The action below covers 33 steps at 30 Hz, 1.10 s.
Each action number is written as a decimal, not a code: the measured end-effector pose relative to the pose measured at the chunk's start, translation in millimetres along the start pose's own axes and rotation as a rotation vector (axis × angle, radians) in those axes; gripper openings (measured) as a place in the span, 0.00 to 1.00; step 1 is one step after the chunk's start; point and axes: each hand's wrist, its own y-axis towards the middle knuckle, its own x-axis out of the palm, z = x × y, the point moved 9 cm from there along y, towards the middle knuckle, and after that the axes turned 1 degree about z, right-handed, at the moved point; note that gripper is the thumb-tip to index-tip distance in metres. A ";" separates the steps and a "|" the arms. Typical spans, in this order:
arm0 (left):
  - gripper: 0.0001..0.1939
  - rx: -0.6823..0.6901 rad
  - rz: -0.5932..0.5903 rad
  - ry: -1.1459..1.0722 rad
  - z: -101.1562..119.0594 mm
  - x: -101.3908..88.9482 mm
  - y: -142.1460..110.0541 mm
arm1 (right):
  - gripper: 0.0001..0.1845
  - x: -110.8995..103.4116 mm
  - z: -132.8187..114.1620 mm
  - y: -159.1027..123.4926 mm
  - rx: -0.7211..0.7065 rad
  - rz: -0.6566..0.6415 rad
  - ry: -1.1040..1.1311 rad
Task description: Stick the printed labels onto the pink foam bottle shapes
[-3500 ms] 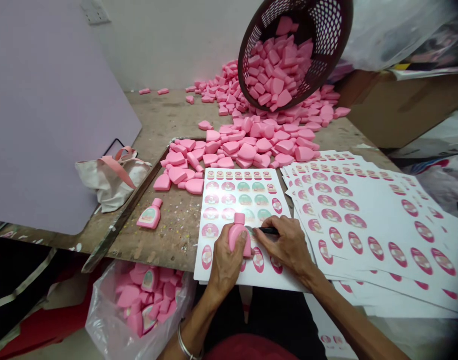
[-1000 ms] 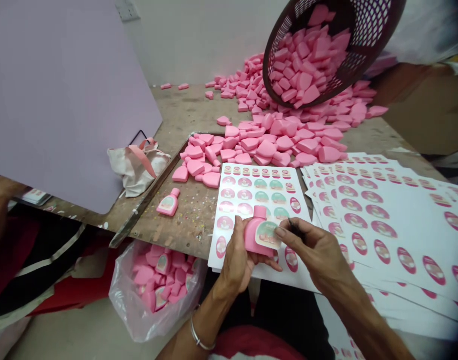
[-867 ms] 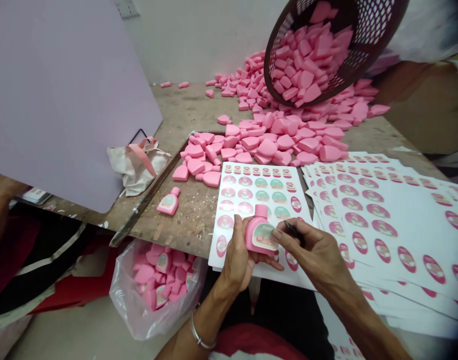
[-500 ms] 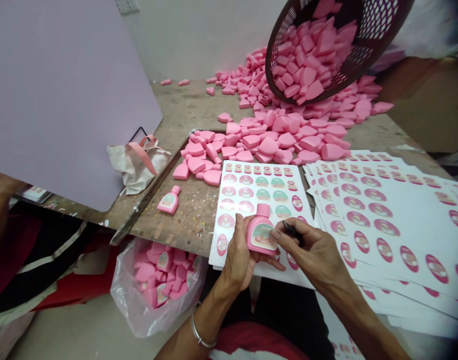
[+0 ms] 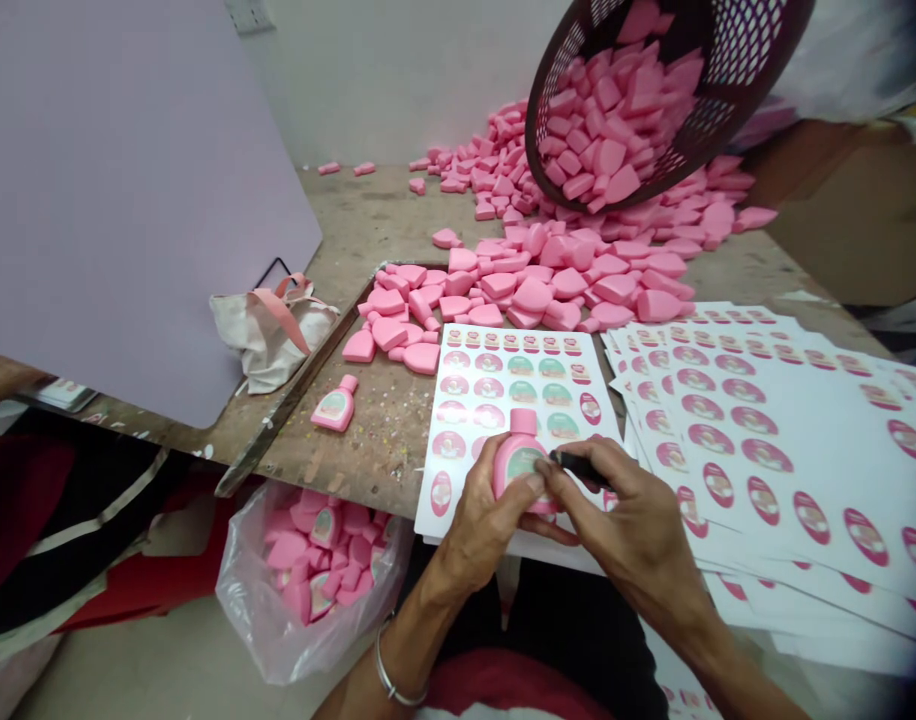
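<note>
A small pink bottle (image 5: 523, 424) with a green label on its front stands upright in my left hand (image 5: 479, 520); the left thumb presses on the label. My right hand (image 5: 629, 505) is closed around a slim black tool (image 5: 582, 468), whose kind I cannot make out, and its thumb touches the label's right side. Beneath both hands lies a white sheet of stickers (image 5: 465, 475) with pink and green labels. On the wooden table to the left, another labelled pink bottle (image 5: 333, 404) rests on its back.
Many pink bottles (image 5: 533, 295) are heaped behind the sheet, spilling from a tipped brown basket (image 5: 537, 165). More sticker sheets (image 5: 818, 430) overlap at right. A plastic bag (image 5: 255, 620) of bottles hangs below the table edge. A cloth bag (image 5: 252, 335) and another person's arm (image 5: 0, 385) are at left.
My left thumb has come down from beside the bottle onto its label. The black tool in my right hand now shows more and points left toward the bottle.
</note>
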 end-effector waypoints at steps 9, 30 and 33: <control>0.20 -0.052 -0.084 -0.044 -11.4 4.4 -2.9 | 0.39 -16.5 22.9 -3.7 0.169 0.216 -0.162; 0.13 0.380 0.352 1.777 112.0 -178.8 -36.2 | 0.19 3.4 76.9 -12.9 0.321 -0.047 0.034; 0.16 0.362 0.390 1.839 90.7 -185.8 -99.4 | 0.20 2.4 86.4 -13.4 0.332 -0.071 0.001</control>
